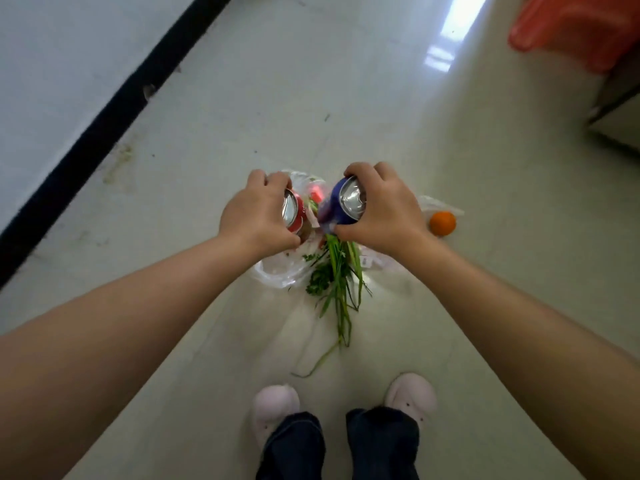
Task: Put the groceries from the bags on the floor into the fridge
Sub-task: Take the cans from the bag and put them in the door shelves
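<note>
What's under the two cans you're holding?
Below the red can and blue can lies a clear plastic bag with green herbs spilling out and something red. The hands hide the rest.

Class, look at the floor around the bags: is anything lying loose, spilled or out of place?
Yes. An orange lies on the floor beside the bag, right of the right hand. The greens spill out of the bag towards the slippers.

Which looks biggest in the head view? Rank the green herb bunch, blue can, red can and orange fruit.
1. Long green herb bunch.
2. Blue metal can and red metal can: alike, both partly hidden by hands.
3. Round orange fruit.
</note>
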### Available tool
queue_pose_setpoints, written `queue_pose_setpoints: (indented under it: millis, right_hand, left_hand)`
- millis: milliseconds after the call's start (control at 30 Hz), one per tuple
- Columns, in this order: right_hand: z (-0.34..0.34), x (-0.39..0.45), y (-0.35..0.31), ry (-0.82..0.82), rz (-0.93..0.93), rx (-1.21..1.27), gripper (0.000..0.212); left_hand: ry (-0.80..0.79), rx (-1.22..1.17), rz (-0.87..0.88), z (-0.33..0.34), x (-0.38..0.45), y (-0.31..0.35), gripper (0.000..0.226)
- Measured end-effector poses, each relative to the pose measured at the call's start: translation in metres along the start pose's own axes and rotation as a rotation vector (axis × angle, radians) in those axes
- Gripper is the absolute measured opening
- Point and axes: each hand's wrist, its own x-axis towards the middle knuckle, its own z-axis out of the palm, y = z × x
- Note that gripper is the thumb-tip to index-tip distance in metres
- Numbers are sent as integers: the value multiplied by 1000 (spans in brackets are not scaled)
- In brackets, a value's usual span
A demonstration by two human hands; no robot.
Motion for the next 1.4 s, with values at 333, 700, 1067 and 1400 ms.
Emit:
queue_pose_setpoints:
  millis: [333,700,1067,1400]
  right_hand:
    - [-356,-110,-106,366,188,1,69]
    - [-681,-270,-95,816,220,-69,71]
    - [-917,-326,4,1218,-15,-3,64]
    - [-1028,-217,86,1239,-278,54,71]
  left_hand:
    - [27,-34,381,-268,-103,234,71]
    - [279,-172,811,-410,-193,538,70]
    - [593,-405,930,-464,-214,817,68]
    - [922,-406,874,-490,-140,914,88]
